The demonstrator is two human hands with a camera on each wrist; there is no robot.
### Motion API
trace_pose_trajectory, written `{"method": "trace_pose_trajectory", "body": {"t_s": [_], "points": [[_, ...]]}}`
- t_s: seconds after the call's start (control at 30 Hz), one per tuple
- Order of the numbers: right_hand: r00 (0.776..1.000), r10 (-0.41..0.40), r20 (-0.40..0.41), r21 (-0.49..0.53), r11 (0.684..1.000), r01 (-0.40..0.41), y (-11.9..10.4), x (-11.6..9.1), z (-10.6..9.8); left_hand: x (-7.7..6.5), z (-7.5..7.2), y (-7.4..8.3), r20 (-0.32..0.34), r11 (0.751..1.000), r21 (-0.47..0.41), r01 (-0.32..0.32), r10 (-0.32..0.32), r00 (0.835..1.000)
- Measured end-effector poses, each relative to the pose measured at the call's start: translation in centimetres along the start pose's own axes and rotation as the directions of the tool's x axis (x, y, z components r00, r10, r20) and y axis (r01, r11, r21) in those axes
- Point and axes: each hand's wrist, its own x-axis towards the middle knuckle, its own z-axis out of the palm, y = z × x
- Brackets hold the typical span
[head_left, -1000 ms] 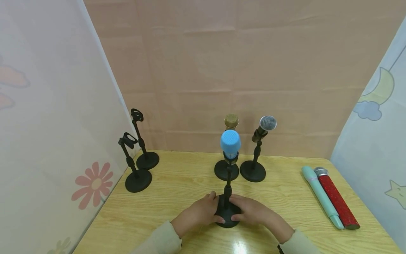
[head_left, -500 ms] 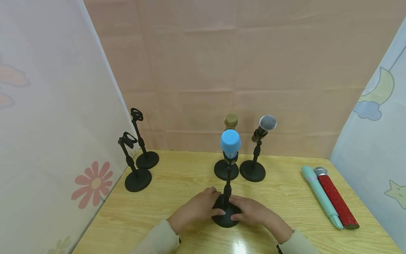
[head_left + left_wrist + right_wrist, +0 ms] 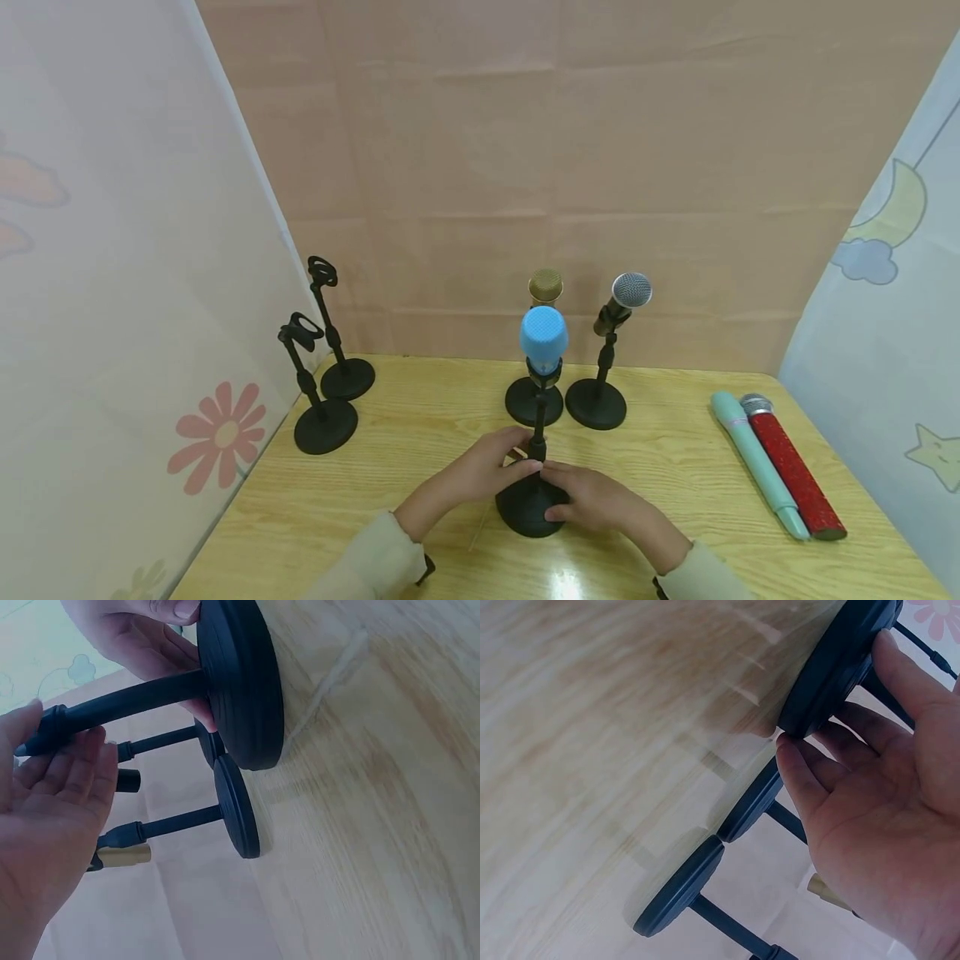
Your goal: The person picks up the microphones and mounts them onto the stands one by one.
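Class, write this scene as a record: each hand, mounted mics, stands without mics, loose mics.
Left hand: curled round the front stand pole
Right hand: grips its base
Front stand: bears blue mic
Rear stands: gold mic, silver mic
Bare stands: two, at left
Loose mics: mint mic, red mic, lying side by side at right

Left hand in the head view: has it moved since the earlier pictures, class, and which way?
Yes. Judged against the silver microphone, the left hand has moved up the picture, from the base of the front stand to its stem.
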Motion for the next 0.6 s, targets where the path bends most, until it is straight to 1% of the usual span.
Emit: {"method": "trace_pose_trajectory", "body": {"t_s": [0.1, 0.2, 0.33, 0.43, 0.6], "points": [[1.000, 0.004, 0.004, -0.001, 1.000, -0.004, 0.00, 0.07, 0.02, 0.31, 0.10, -0.12, -0.007, 0.999, -0.033, -0.012, 0.011, 1.000], [1.000, 0.008, 0.006, -0.006, 1.000, -0.008, -0.01, 0.07, -0.01, 0.54, 0.21, -0.20, -0.009, 0.996, -0.088, -0.021, 0.020, 1.000], [1.000, 0.010, 0.006, -0.014, 1.000, -0.010, 0.04, 0.17, 0.04, 0.60, 0.36, -0.24, -0.026, 0.987, -0.157, -0.014, 0.010, 1.000], [1.000, 0.016, 0.009, -0.014, 1.000, -0.016, 0.06, 0.26, 0.15, 0.57, 0.50, -0.23, -0.052, 0.986, -0.169, -0.008, -0.001, 0.999], [1.000, 0.019, 0.012, -0.018, 1.000, -0.018, -0.11, 0.19, 0.07, 0.50, 0.66, -0.15, -0.096, 0.989, -0.149, -0.021, 0.007, 0.995]]}}
